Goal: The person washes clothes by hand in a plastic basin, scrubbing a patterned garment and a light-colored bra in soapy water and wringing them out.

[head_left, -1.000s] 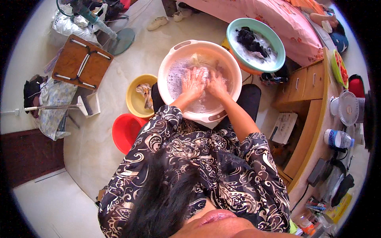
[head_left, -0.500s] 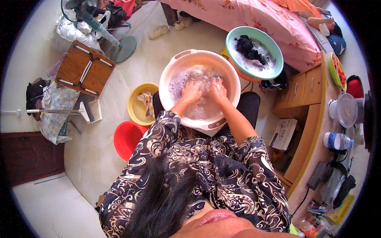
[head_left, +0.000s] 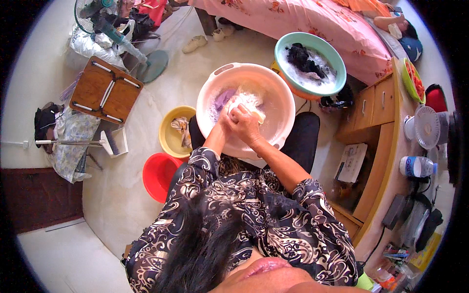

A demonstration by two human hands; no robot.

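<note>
Pale floor (head_left: 112, 195) — red basin (head_left: 157, 176), yellow basin (head_left: 172, 134), shoes (head_left: 194, 44), fan base (head_left: 152, 66) — wooden folding table (head_left: 105, 90)

Both hands, left hand (head_left: 226, 118) and right hand (head_left: 245, 125), clutch a white cloth (head_left: 247, 101) together. Beneath them sits a white basin (head_left: 273, 83).

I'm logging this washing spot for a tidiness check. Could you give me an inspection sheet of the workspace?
Surface: pale floor, bare patches between basins.
Job's things: white cloth in soapy water inside the large white plastic basin.
Clutter: yellow bowl with a rag, red bowl, teal basin of dark laundry, folded wooden table.
Grippers: left hand and right hand together, fingers closed on the white cloth.
Cables: dark cords by the wooden desk.
Surroundings: pink bed, standing fan.
</note>
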